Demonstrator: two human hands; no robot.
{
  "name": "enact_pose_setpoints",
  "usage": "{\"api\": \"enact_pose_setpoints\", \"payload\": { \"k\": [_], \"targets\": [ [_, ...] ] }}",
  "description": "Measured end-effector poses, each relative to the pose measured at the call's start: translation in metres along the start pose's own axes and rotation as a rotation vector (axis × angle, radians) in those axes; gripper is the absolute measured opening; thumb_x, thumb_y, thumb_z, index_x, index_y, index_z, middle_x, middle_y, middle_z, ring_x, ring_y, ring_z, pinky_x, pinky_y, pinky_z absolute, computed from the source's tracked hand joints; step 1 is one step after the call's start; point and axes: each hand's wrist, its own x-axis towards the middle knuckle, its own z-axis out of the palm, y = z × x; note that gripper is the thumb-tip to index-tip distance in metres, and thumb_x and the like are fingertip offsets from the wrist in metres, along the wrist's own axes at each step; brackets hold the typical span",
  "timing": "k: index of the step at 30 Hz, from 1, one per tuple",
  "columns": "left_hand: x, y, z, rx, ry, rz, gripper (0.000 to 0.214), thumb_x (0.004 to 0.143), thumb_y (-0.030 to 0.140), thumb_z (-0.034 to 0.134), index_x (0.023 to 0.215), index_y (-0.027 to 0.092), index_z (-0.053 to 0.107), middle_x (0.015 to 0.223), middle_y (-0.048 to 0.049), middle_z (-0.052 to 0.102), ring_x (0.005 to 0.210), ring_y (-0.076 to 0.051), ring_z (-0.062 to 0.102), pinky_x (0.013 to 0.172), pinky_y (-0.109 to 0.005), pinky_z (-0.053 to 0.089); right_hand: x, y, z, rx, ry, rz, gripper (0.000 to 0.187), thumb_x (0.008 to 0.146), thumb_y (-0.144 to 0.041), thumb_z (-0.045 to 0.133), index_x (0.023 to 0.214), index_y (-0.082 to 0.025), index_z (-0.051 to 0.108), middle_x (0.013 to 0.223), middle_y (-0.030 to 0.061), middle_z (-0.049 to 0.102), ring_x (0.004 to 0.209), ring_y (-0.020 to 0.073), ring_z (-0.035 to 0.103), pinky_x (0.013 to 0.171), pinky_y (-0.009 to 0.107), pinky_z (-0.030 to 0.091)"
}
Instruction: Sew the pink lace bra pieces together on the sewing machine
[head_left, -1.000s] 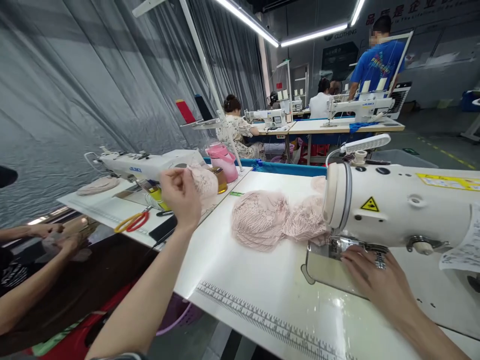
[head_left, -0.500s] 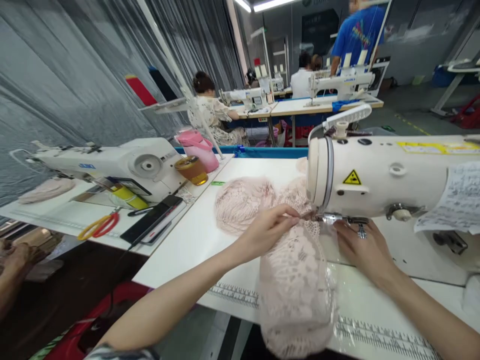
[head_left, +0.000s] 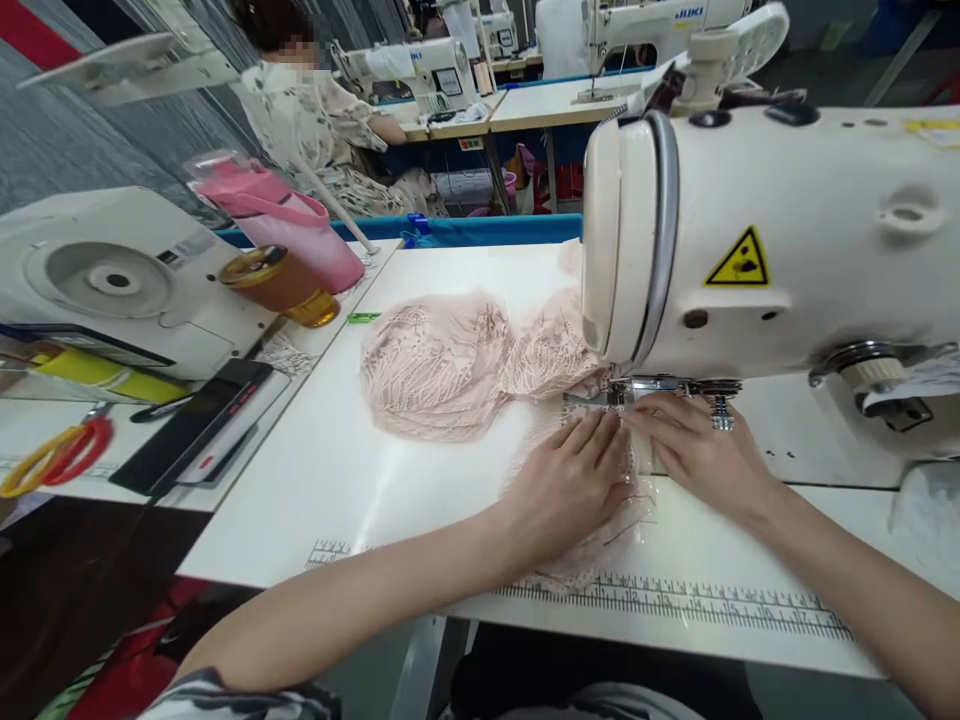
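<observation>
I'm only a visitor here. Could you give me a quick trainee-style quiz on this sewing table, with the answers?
1. True or false: the left hand rests on pink lace.
2. Which is nearest the right hand? A) the scissors; B) the pink bottle; C) the sewing machine.
3. Fill in: along the near edge of the table runs a printed ____.

Key: 1. True. 2. C. 3. Ruler.

— I've got a pink bottle [head_left: 307, 235] just beside an amber cup [head_left: 287, 288].
— And the scissors [head_left: 99, 445]?
— Near a dark slab [head_left: 195, 420], perhaps a phone; my feed's too coarse to tell. Beyond, I see a person [head_left: 296, 125] in a patterned top.
</observation>
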Motion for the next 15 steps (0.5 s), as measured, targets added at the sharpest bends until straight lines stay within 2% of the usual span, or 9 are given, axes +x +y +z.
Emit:
{"api": "enact_pose_setpoints", "payload": {
  "k": [4,8,15],
  "targets": [
    [0.005,-0.015,0.006,-0.085,0.003,-0.003,0.052,0.097,0.041,0.041,0.132,0.004,0.049,0.138,-0.0188,0.049,0.131,-0.028,0.045,0.107,-0.040,0.042,-0.007,0.003,0.010,-0.016,-0.094,0.062,0.034,0.088,-0.015,0.048,0.115,-0.026,0.065,0.112,0.0026,0.067,0.084,0.0180,0.060,0.070,0.034,0.041],
    [0.006,-0.020,0.007,-0.136,0.007,-0.029,0.051,0.096,0.040,0.043,0.132,0.004,0.049,0.138,-0.0186,0.050,0.131,-0.029,0.046,0.107,-0.043,0.042,-0.014,0.007,0.019,0.038,-0.170,0.085,0.040,0.089,-0.016,0.047,0.125,-0.028,0.059,0.120,0.0050,0.064,0.096,0.0222,0.060,0.076,0.038,0.046],
    [0.006,-0.023,0.008,-0.145,0.005,-0.039,0.052,0.095,0.041,0.043,0.132,0.004,0.050,0.137,-0.0170,0.051,0.130,-0.031,0.046,0.107,-0.044,0.042,-0.017,0.013,0.023,0.056,-0.180,0.044,0.041,0.091,-0.018,0.044,0.129,-0.025,0.056,0.114,0.0108,0.065,0.100,0.0252,0.060,0.081,0.043,0.048]
  ]
}}
